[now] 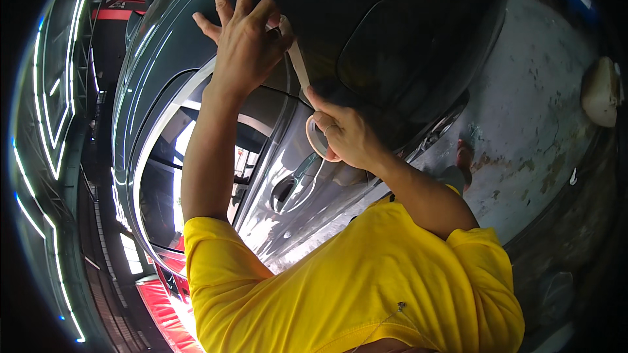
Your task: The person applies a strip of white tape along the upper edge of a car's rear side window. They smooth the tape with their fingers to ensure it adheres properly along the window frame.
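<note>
My left hand [247, 42] is raised over a dark glossy car [399, 46]. Its thumb and forefinger pinch the end of a pale masking tape strip [298, 65], while the other fingers spread outward. Lower and to the right, my right hand [345, 132] grips the masking tape roll [310, 133], its thumb or forefinger at the start of the strip. Between both hands the strip runs taut, close to the rear body panel. Whether it touches the paint I cannot tell. A ring sits on one finger of my right hand.
Below my hands are the car's door handle [284, 195] and side window [163, 186]. A rounded panel outline, like a fuel flap [376, 46], lies right of the tape. A worn grey floor [523, 104] holds a pale container [600, 91] at far right. Bright strip lights [49, 104] line the left.
</note>
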Demonstrator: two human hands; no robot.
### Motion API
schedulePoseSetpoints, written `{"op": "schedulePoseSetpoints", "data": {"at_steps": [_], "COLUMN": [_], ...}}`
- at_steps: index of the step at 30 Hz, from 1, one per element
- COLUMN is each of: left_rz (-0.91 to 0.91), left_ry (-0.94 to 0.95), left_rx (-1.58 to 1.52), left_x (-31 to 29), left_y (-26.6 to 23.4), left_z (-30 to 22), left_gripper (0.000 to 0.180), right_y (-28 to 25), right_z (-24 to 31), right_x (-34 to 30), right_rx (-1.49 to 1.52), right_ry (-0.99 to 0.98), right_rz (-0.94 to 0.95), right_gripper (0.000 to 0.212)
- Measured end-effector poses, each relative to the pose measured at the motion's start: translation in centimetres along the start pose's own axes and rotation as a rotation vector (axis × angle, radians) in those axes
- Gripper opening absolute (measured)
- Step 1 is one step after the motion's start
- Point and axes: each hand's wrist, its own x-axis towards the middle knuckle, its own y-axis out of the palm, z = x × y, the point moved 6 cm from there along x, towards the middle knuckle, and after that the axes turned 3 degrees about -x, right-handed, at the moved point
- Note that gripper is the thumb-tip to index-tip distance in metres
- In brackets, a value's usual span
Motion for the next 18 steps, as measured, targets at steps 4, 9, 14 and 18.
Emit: {"op": "schedulePoseSetpoints", "data": {"at_steps": [4,9,14,18], "left_rz": [-0.027,-0.148,0.062,0.152], "left_ry": [0.023,0.130,0.273,0.341], "left_rx": [-0.021,0.008,0.084,0.071], "left_x": [-0.7,-0.9,-2.0,-3.4], "left_y": [-0.8,-2.4,-1.1,-0.2], "left_z": [-0.5,-0.1,-0.6,-0.7], "left_gripper": [0.021,0.041,0.067,0.067], "right_y": [-0.3,-0.6,-0.7,-0.7], "right_z": [0.0,0.1,-0.1,-0.4], "right_x": [0.3,0.7,1.0,0.8], "right_rx": [0.028,-0.018,0.024,0.032], "right_ry": [0.022,0.040,0.006,0.024], "right_rz": [0.017,0.032,0.038,0.022], "right_gripper": [0.051,0.050,0.050,0.050]}}
